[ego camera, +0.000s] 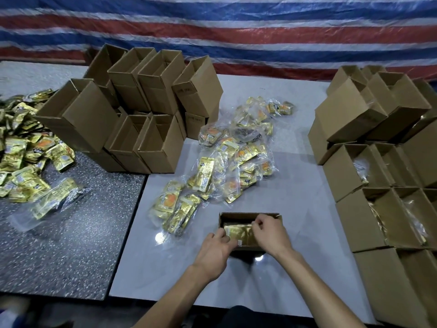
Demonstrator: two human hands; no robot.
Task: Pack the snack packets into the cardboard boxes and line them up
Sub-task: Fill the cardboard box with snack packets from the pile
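A gold packet (pixel 238 233) lies in the open box (pixel 248 214) at lower centre. The left hand (pixel 216 242) curls its fingers round the packet's left end, and the right hand (pixel 269 233) pinches its right edge. Filled boxes (pixel 390 209) line the right side, so packing looks well underway. A heap of packets (pixel 224 162) at centre and empty boxes (pixel 142 102) at upper left remain.

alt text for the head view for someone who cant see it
A person's left hand and right hand hold a shiny gold snack packet inside a small open brown cardboard box on a pale grey table. Clear bags of gold packets lie beyond, with open cardboard boxes stacked at both sides.
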